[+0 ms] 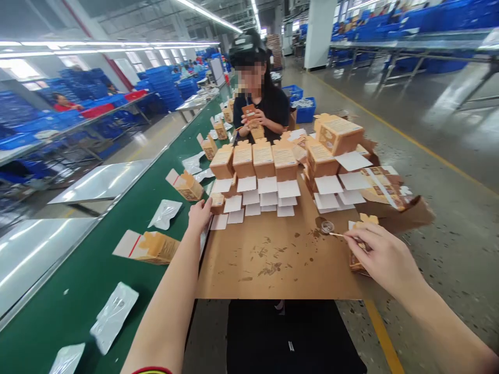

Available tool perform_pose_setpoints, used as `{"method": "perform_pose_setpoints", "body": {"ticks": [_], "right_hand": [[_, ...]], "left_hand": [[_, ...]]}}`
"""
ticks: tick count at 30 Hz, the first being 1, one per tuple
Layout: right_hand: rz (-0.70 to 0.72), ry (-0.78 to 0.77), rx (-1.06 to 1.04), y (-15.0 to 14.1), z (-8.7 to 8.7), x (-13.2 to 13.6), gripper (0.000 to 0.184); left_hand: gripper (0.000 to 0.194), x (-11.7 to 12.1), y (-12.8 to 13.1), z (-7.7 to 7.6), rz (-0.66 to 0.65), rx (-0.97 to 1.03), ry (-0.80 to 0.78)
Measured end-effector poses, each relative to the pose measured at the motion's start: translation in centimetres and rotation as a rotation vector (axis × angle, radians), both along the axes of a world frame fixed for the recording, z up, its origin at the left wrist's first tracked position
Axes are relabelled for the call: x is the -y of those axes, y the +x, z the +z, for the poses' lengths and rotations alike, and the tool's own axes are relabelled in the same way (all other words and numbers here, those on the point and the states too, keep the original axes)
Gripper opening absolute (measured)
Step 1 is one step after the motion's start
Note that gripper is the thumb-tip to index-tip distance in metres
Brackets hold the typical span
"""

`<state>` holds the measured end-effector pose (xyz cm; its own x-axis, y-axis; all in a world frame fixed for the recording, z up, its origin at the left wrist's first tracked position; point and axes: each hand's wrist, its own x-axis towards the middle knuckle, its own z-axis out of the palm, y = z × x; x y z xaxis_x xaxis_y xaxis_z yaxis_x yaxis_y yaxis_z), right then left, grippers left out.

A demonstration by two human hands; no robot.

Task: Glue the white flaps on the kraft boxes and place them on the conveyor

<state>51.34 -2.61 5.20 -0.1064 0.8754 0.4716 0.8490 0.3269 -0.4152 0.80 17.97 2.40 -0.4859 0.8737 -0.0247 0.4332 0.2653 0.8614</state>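
One cardboard-topped counter (234, 265). Four cartons (263, 160) abreast atop the left stack. Two hands: left (200, 214) beside that stack, finger state can't be told; right (376, 252), fingers pinched narrow. One clear dish (326, 227), counter's right side. One thin stick (338, 235) in right fingers, tip at dish.

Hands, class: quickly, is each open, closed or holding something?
Left hand: by a box; its grip cannot be told.
Right hand: closed, holding a stick.

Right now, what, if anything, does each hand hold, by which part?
The right hand pinches a thin stick back from its tip; the left hand: cannot tell.
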Motion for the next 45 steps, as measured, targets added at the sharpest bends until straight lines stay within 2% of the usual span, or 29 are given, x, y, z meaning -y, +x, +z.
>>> {"method": "perform_pose_setpoints", "body": {"ticks": [3,7,11,15,18,21,24,27,31,35,39,45], "right_hand": [[-0.029,-0.122,0.108,0.6,0.1,-2.3,0.037],[-0.057,-0.242,0.246,-0.2,-0.7,-5.2,0.033],[-0.025,-0.314,0.295,-1.3,-2.0,-7.1,0.043],[0.000,-0.312,0.292,-1.4,-2.6,-7.7,0.051],[0.001,-0.304,0.286,-0.6,-2.0,-7.4,0.048],[0.002,-0.255,0.233,0.3,-1.2,-5.9,0.036],[0.024,-0.111,0.033,-0.9,-1.5,-3.0,0.029],[0.075,0.023,-0.236,-5.0,-3.5,0.5,0.025],[0.172,-0.016,-0.434,-12.6,-7.0,4.1,0.022],[0.193,-0.029,-0.432,-17.8,-9.5,4.9,0.027],[0.232,-0.009,-0.365,-19.5,-10.6,4.5,0.033],[0.197,-0.018,-0.376,-18.4,-10.6,4.3,0.034]], "left_hand": [[0.030,-1.0,0.8,-0.6,0.016,0.111,-0.114],[0.030,2.1,-0.2,-0.5,0.062,0.245,-0.139],[0.035,8.0,-2.7,-0.1,0.152,0.354,-0.134],[0.049,15.4,-3.7,-1.3,0.161,0.615,-0.031],[0.071,20.1,-2.3,-2.8,0.141,0.713,-0.022],[0.084,22.6,0.8,-4.0,0.078,0.778,-0.025],[0.088,22.5,4.5,-4.9,-0.011,0.778,0.025],[0.090,21.2,7.3,-5.6,-0.049,0.749,0.084],[0.086,20.2,8.9,-5.7,-0.137,0.712,0.012],[0.086,20.7,9.4,-5.3,-0.107,0.661,0.069],[0.086,21.1,9.5,-5.0,-0.147,0.643,0.049],[0.090,22.0,10.2,-4.8,-0.162,0.566,0.096]]}}
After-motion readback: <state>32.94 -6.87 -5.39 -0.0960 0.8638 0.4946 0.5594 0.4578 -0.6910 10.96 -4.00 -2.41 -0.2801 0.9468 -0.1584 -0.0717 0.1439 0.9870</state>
